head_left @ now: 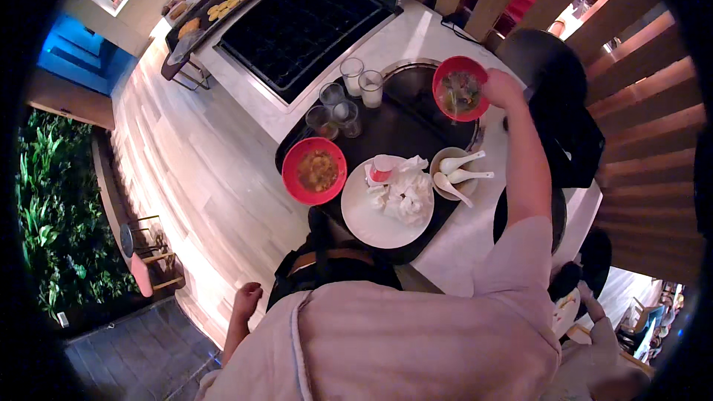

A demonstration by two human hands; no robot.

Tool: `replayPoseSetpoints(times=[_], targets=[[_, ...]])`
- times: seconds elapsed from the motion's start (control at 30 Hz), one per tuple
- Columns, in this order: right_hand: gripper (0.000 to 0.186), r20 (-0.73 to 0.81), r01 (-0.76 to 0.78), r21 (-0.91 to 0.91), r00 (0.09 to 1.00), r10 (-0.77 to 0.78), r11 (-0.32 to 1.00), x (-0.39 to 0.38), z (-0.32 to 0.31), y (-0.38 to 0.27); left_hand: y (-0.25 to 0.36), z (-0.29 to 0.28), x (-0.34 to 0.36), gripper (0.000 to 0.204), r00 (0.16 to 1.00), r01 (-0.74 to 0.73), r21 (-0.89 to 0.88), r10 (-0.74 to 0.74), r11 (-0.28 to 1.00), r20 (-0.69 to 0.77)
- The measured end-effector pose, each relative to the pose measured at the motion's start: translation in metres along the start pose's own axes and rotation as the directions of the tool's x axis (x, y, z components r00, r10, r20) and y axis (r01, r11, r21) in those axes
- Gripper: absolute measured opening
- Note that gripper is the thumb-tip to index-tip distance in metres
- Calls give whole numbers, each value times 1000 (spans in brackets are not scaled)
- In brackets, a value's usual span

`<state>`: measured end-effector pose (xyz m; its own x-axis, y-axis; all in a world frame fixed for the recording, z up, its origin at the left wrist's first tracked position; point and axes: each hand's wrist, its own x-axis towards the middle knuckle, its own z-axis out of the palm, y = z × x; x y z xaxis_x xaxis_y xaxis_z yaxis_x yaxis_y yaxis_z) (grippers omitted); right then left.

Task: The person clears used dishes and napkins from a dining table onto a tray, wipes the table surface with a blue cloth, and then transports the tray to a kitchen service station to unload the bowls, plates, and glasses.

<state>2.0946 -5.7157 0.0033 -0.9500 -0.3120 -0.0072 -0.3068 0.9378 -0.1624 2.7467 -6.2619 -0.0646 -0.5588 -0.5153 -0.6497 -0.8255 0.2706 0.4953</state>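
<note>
R hand [503, 89] grips 1 red bowl [454, 67]; 5 glasses [371, 90] nearby

Bowl's just L of R hand, held by its rim, w/ food [460, 95] inside. Glasses sit further L. Below hand, toward person: 1 small bowl [444, 154] w/ 3 white spoons [449, 166]. Below & further L: 1 white plate [364, 223] w/ crumpled tissues [407, 197], then 2nd red bowl [291, 172], also w/ food. L hand [249, 298] well apart; can't tell if clenched.

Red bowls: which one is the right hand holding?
The upper-right red bowl, its right side gripped by the right hand; the lower-left red bowl sits untouched beside the white plate.
</note>
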Motion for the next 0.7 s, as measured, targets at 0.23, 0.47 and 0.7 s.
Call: replayPoseSetpoints(times=[0.23, 0.47, 0.7], targets=[[24, 29, -12, -276, 999, 20, 961, 6, 37, -83, 36, -64, 95, 18, 946, -317, 34, 319, 948, -57], [27, -164, -417, -135, 904, 395, 899, -7, 27, -93, 176, -87, 253, 28, 806, -592, 157, 585, 790, 93], [24, 30, -593, 771, 397, 917, 231, -136, 43, -101, 354, 5, 351, 66, 463, -885, 251, 798, 392, 386]])
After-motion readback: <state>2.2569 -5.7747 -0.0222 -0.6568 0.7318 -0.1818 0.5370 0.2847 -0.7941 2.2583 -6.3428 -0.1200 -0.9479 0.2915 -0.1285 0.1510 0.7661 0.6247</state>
